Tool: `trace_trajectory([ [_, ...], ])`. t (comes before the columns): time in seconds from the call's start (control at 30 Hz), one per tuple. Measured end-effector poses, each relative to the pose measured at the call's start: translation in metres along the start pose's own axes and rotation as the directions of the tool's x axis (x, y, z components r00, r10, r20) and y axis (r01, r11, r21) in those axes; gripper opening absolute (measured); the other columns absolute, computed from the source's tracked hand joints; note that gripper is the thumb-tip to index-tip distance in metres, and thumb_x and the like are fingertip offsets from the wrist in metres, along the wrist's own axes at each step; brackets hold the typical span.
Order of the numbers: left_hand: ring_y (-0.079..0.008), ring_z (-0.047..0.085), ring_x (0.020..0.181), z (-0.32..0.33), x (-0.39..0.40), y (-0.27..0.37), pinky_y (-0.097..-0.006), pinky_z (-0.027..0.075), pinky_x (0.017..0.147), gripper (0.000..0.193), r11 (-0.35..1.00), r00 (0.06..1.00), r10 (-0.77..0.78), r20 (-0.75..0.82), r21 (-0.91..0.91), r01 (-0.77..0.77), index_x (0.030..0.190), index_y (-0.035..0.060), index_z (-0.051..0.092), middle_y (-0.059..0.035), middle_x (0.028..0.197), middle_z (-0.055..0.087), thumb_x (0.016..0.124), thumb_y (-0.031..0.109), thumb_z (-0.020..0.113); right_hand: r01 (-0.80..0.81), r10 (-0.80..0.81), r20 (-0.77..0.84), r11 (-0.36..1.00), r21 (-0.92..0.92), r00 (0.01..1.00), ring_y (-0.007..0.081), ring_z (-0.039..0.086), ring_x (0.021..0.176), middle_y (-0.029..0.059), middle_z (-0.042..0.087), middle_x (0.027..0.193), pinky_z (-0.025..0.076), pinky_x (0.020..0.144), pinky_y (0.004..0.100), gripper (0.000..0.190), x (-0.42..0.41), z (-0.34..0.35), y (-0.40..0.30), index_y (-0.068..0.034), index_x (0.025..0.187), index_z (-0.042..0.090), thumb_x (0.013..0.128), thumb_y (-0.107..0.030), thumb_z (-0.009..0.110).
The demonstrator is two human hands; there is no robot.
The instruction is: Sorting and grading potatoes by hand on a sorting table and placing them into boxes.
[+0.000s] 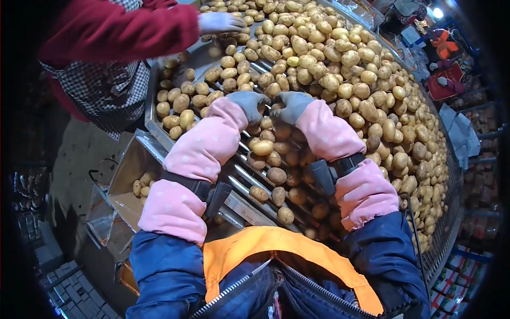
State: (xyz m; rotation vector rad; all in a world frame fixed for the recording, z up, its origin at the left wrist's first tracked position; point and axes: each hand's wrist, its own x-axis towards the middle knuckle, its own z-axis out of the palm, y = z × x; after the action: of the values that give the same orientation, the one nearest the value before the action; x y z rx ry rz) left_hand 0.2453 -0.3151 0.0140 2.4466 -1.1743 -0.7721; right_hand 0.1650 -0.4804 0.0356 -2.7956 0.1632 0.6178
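My left hand (250, 107), in a grey glove, curls its fingers over a brown potato (261, 108), which is mostly hidden. Close beside it, my right hand (293, 107), gloved in grey too, bends around another potato (277, 106) that shows only in part. Both hands are low over a bed of metal rollers (243, 175). Loose potatoes lie on the rollers below my wrists, among them a smooth yellow potato (263, 148) and a rougher brown one (276, 175). Pink dotted sleeves with black straps cover my forearms.
A large potato heap (350, 79) fills the metal table to the right and far side. At upper left, a co-worker's white-gloved hand (221, 22) reaches over potatoes. A plastic-lined box (123, 195) holding several potatoes stands at left, below the table's metal rim (150, 115).
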Motion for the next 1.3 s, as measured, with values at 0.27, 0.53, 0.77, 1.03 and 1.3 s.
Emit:
trace_trajectory([
  [0.27, -0.025, 0.064, 0.102, 0.021, -0.148, -0.032, -0.0338, 0.056, 0.084, 0.065, -0.144, 0.877, -0.105, -0.468, -0.866, -0.479, 0.139, 0.0012, 0.043, -0.0157, 0.123, 0.058, 0.081, 0.01, 0.072, 0.002, -0.172, -0.059, -0.315, 0.949, 0.983, 0.0227, 0.069, 0.069, 0.0159, 0.069, 0.095, 0.055, 0.05, 0.0311, 0.049, -0.066, 0.016, -0.011, -0.003, 0.125, 0.054, 0.096, -0.042, 0.054],
  [0.53, -0.0276, 0.059, 0.113, 0.078, -0.33, -0.032, -0.0361, 0.052, 0.092, 0.053, 0.188, 0.666, -0.599, -0.444, -0.887, -0.422, 0.142, 0.0059, 0.039, -0.0165, 0.133, 0.05, 0.096, 0.023, 0.056, -0.182, -0.618, 0.069, -0.122, 0.976, 0.783, 0.0217, 0.064, 0.098, 0.0118, 0.061, 0.117, 0.054, 0.078, 0.0369, 0.047, -0.119, 0.047, -0.141, -0.004, 0.135, 0.045, 0.095, -0.026, 0.059],
  [0.77, -0.0232, 0.042, 0.134, 0.123, -0.359, -0.031, -0.0339, 0.032, 0.113, 0.044, 0.454, 0.334, -0.715, -0.614, -0.772, -0.445, 0.137, -0.0064, 0.044, -0.0144, 0.146, 0.041, 0.097, 0.01, 0.048, 0.533, -0.425, -0.474, 0.838, 0.115, 0.771, 0.0405, 0.054, 0.116, 0.0225, 0.055, 0.129, 0.04, 0.1, 0.0471, 0.056, -0.127, 0.046, -0.074, -0.001, 0.125, 0.054, 0.085, -0.038, 0.065],
  [1.03, -0.0379, 0.036, 0.136, 0.103, -0.183, 0.08, -0.056, 0.023, 0.112, 0.056, 0.949, 0.814, 0.312, -0.49, 0.206, -0.24, 0.139, 0.0221, 0.05, -0.0145, 0.142, 0.047, 0.084, 0.026, 0.061, 0.284, -0.327, -0.265, 0.94, -0.188, 0.907, 0.0493, 0.015, 0.143, 0.0333, 0.025, 0.15, 0.002, 0.115, 0.0604, 0.096, -0.195, 0.123, -0.019, 0.003, 0.146, 0.03, 0.082, -0.064, 0.054],
  [1.3, -0.0366, 0.037, 0.135, 0.048, -0.109, -0.044, -0.0561, 0.022, 0.112, 0.048, 0.909, 0.812, -0.009, -0.584, 0.333, 0.25, 0.135, 0.0311, 0.054, -0.0137, 0.15, 0.037, 0.087, 0.034, 0.057, 0.45, -0.392, -0.334, 0.885, 0.119, 0.857, 0.0423, 0.035, 0.135, 0.0308, 0.037, 0.144, 0.023, 0.114, 0.0496, 0.104, -0.045, 0.105, -0.078, 0.007, 0.142, 0.031, 0.077, -0.069, 0.058],
])
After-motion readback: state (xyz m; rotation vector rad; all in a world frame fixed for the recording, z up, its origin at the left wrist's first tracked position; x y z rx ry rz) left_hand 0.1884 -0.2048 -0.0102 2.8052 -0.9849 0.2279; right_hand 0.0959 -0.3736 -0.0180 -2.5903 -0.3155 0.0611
